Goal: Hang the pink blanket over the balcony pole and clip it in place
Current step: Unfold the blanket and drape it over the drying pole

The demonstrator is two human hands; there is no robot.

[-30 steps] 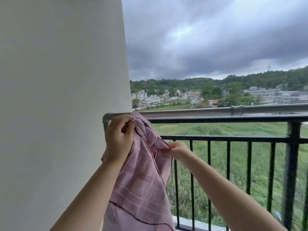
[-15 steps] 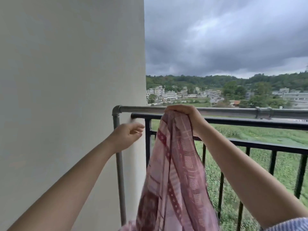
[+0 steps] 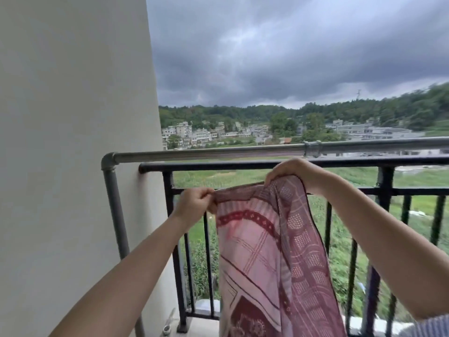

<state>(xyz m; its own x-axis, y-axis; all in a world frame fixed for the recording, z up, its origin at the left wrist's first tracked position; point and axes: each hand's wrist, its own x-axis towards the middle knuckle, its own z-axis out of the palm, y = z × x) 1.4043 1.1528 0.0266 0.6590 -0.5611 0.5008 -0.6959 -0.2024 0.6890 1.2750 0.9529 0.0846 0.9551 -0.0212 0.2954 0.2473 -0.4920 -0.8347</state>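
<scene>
Two hands hold the pink blanket (image 3: 272, 251) by its upper edge, in front of the black balcony railing (image 3: 243, 164) and below the grey balcony pole (image 3: 206, 153). The left hand (image 3: 194, 205) is closed in a pinch on the left corner of the edge; the right hand (image 3: 295, 172) is closed over a bunched section of the same edge, slightly higher and nearer the pole. Between the two hands the edge is pulled taut, and the rest of the fabric hangs straight down below them, partly folded on itself under the right hand. Task status: the blanket is lifted and its edge is being spread, but no part of it lies over the pole, which runs bare above and beyond both hands from its elbow joint (image 3: 108, 161) at the wall (image 3: 73, 142) to a coupling (image 3: 312, 148) just above the right hand. Remaining steps, as judged from this position: raise the edge above the pole, drape the fabric over it, even out the hang, then fit the clips. No clips are identifiable; a small object on the floor, well below the left hand, is too blurred to name. No containers are visible.
</scene>
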